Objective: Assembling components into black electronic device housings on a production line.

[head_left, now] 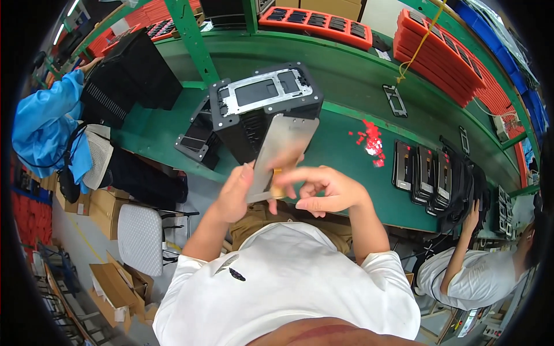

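My left hand point(233, 195) grips the lower left edge of a flat, shiny silver metal panel point(289, 137), tilted up in front of my waist. Over the panel's lower part, my right hand point(336, 189) has its index finger stretched out, with the thumb apart and the other fingers curled. At that fingertip is a small gold-coloured patch point(278, 187); whether the finger touches it I cannot tell. Just beyond the panel stands a stack of black frames point(234, 135), topped by a silver metal frame point(231, 99).
Red scraps point(372, 141) lie on the green bench point(346, 173), right of the stack. Farther right are stacked dark panels point(424, 173) and a co-worker's arm point(461, 248). Red trays point(433, 57) fill the shelf. A person in blue point(49, 127) stands left, near a grey chair point(140, 239).
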`<state>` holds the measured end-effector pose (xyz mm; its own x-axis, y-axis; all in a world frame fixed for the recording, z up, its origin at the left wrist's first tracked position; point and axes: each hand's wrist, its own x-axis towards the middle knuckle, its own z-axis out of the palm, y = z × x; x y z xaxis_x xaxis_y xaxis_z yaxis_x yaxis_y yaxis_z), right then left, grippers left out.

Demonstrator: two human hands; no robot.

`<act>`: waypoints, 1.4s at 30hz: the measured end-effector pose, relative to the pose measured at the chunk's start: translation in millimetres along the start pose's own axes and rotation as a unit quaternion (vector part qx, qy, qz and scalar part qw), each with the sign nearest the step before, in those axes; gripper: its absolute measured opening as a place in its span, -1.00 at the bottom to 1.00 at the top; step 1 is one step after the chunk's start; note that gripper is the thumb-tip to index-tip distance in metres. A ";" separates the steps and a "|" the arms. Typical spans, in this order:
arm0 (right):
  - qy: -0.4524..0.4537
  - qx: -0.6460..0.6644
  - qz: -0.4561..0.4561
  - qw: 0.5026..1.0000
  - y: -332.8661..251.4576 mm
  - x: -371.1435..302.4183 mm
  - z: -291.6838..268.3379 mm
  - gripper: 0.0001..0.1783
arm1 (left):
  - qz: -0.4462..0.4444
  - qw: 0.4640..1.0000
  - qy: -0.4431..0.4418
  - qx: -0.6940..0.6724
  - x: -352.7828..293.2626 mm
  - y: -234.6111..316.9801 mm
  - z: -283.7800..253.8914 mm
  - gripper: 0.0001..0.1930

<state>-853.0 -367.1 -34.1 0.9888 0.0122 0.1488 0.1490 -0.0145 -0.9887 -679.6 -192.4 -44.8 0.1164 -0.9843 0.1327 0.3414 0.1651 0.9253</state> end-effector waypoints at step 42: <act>0.284 -0.114 0.023 0.952 -17.7 83.7 -91.4 -0.27 | 0.171 0.751 0.130 0.624 96.7 98.1 -50.7 -0.27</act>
<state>-771.9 -457.2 -2.6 0.8302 -0.5353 0.1553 0.0401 -0.2205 -0.9746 -587.6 -268.3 40.8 0.2316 -0.8261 0.5138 -0.8714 0.0587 0.4871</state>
